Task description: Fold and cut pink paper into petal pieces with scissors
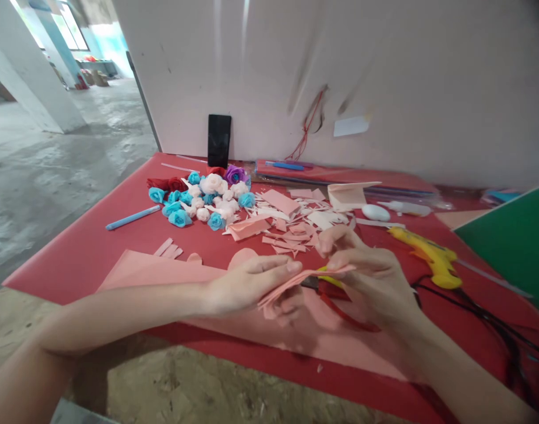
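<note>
Layers of folded pink paper (pixel 283 290) are held up over the near part of the table. My left hand (pixel 255 280) is closed on their left end, thumb on top and fingers beneath. My right hand (pixel 370 277) pinches the right end, fingers bent. Right under the paper is a scissors-like tool with red and yellow handles (pixel 340 307); whether it lies on the table or touches my right hand I cannot tell. A large pink sheet (pixel 163 274) is spread below both hands. Pink and white paper scraps (pixel 296 232) are heaped just beyond them.
Blue, white, red and purple paper flowers (pixel 214 200) cluster at the back left, before an upright phone (pixel 219 141). A blue pen (pixel 133 217) lies left. To the right are a yellow glue gun (pixel 428 259) with black cable, a white bottle (pixel 406 208) and a green board (pixel 512 247).
</note>
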A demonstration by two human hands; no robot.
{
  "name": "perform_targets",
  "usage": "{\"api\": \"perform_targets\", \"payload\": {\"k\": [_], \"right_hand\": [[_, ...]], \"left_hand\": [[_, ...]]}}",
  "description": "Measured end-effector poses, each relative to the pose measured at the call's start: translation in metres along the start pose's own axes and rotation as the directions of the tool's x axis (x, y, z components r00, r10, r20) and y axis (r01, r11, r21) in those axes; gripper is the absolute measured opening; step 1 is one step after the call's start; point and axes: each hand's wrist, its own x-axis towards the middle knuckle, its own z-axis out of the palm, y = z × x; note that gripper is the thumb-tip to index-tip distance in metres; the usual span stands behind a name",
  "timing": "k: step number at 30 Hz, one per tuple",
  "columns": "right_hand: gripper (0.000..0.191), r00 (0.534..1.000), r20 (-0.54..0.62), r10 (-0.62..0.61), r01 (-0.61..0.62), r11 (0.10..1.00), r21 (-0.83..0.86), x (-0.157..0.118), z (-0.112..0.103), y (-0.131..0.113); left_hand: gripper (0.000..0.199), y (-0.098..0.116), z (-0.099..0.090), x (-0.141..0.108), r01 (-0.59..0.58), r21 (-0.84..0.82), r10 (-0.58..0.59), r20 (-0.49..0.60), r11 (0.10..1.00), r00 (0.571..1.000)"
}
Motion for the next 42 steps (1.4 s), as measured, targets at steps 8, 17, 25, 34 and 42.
{"api": "perform_targets", "payload": {"k": [8, 17, 25, 34, 42], "right_hand": [[0.005, 0.992, -0.090, 0.093, -0.085, 0.992, 0.088, 0.001, 0.004, 0.012], [0.026, 0.894, -0.167, 0.417, -0.405, 0.909, 0.102, -0.007, 0.023, 0.005], [0.036, 0.898, -0.150, 0.413, -0.420, 0.907, -0.023, -0.012, 0.041, -0.019], [0.013, 0.963, -0.045, 0.265, -0.263, 0.964, 0.044, -0.014, 0.042, -0.024], [0.012, 0.967, -0.016, 0.255, -0.254, 0.967, 0.020, -0.016, 0.043, -0.027]], "left_hand": [[0.031, 0.000, 0.001, 0.001, -0.002, 0.003, 0.003, -0.137, 1.000, 0.991], [0.042, -0.005, 0.000, -0.003, -0.054, 0.247, 0.123, -0.273, 0.967, 0.954], [0.036, -0.006, 0.005, -0.006, 0.023, 0.370, 0.090, -0.287, 0.929, 0.954], [0.039, -0.008, 0.006, -0.006, -0.033, 0.213, 0.075, -0.194, 0.977, 0.978], [0.042, -0.005, 0.008, -0.006, -0.033, 0.158, 0.057, -0.153, 0.987, 0.987]]}}
